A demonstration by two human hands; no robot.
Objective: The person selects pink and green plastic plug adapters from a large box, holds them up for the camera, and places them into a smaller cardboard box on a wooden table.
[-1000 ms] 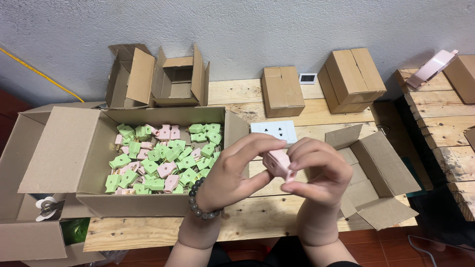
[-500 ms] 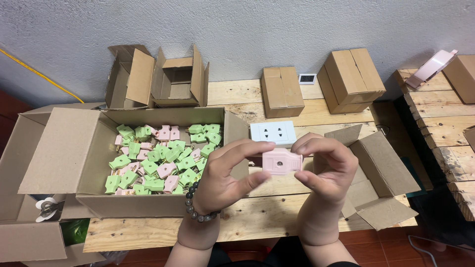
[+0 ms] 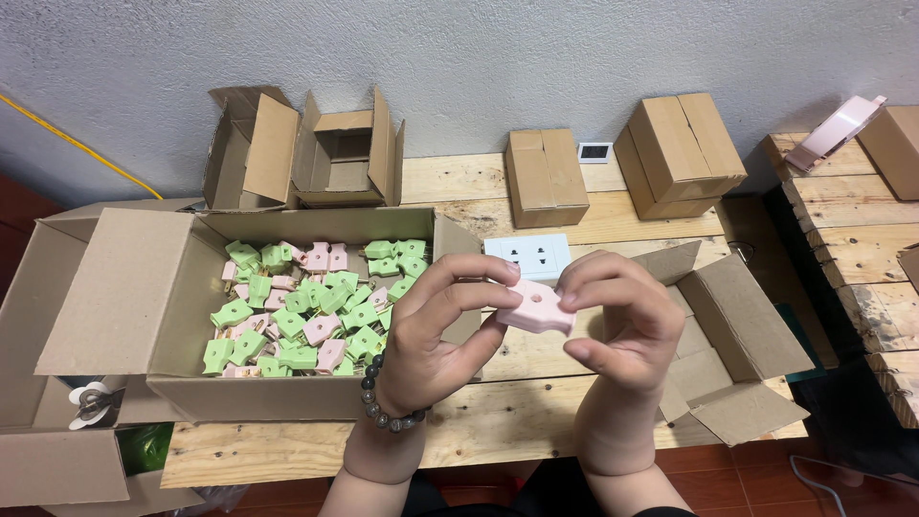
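Both hands pinch a pink plug (image 3: 536, 308) above the table (image 3: 536, 354). The left hand (image 3: 436, 335) clamps its 9 o'clock end between fingers on top and thumb beneath; the right hand (image 3: 622, 321) grips the 3 o'clock end. A box (image 3: 172, 335) of plugs lies at 9 o'clock, a white socket (image 3: 527, 255) at 12.

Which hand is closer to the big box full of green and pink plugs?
Left. The left hand overlaps the big box's right edge in the picture, holding the pink plug; the right hand is farther right, over the wooden table.
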